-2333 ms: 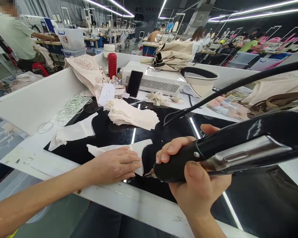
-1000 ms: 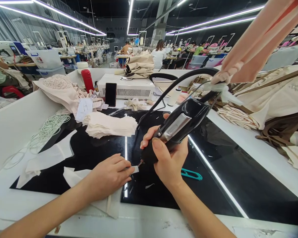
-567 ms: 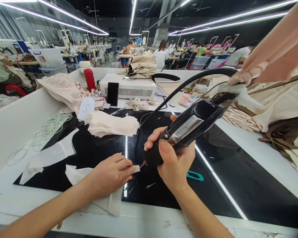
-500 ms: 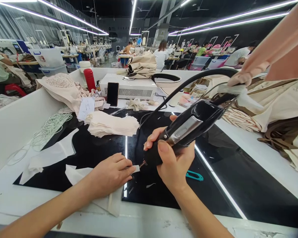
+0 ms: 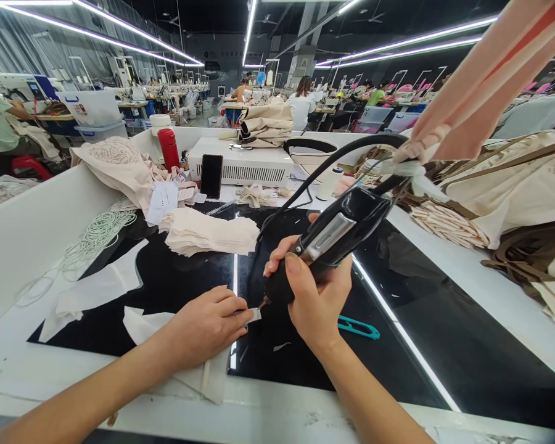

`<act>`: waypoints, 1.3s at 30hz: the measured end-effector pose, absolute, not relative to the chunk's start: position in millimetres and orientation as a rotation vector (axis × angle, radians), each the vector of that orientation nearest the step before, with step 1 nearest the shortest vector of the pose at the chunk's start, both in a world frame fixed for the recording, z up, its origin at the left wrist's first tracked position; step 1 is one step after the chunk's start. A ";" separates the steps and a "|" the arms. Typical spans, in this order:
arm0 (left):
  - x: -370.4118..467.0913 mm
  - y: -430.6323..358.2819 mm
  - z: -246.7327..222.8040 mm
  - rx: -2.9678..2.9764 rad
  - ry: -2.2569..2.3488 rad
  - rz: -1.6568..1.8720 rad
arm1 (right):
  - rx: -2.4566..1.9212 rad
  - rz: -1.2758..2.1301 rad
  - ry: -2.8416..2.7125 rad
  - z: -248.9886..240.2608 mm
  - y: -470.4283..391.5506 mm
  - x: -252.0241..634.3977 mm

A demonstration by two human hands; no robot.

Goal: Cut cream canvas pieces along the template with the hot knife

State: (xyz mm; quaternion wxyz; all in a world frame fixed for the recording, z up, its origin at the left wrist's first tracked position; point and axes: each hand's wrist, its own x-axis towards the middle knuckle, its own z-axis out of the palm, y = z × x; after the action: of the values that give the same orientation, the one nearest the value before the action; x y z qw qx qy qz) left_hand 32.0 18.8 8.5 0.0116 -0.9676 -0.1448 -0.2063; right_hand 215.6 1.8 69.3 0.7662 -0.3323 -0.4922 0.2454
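Observation:
My right hand (image 5: 317,293) is wrapped round a black corded hand tool (image 5: 340,228) with a silver lever on its upper side. The tool tilts down to the left, and its narrow copper-coloured tip (image 5: 263,302) is at the end of a small white fabric strip (image 5: 255,315). Closed fingers of my left hand (image 5: 213,324) hold that strip low over the black board (image 5: 305,357); the thumb is mostly hidden. White fabric (image 5: 148,324) lies under and beside my left wrist. Beyond the hands sits a stack of cream fabric pieces (image 5: 210,231).
A teal cutter-like tool (image 5: 358,327) lies right of my right wrist. The tool's black cable (image 5: 342,148) arches overhead, tied to a hanging pink cloth strip (image 5: 481,86). At the back stand a white vented box (image 5: 240,169), a phone (image 5: 211,176) and a red bottle (image 5: 168,150). Pale-green cord (image 5: 97,240) lies left.
The black tool and my right hand have shifted slightly left and down, bringing the tip to the strip's end. The hanging pink cloth has swung left. My left hand stays in place.

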 end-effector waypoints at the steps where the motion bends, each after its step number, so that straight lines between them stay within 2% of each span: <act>1: 32.0 18.9 9.0 -3.019 -0.457 -0.645 | -0.710 0.537 -1.064 69.8 1.5 215.9; 23: 17.2 17.7 12.9 -3.046 -0.551 -0.843 | -0.669 0.569 -1.094 67.2 -9.1 218.3; 30: 2.7 9.7 10.3 -3.029 -0.518 -0.693 | -0.678 0.562 -1.085 68.9 -11.9 218.3; 39: 6.9 6.4 0.0 -3.013 -0.590 -0.790 | -0.720 0.533 -1.086 71.4 -12.5 221.6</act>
State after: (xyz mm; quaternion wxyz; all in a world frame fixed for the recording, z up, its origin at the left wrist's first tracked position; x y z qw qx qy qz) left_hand 6.9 6.4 0.0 -0.0141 -0.9503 -0.1861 -0.2492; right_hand 221.6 -12.5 71.4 0.7622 -0.3310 -0.4994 0.2452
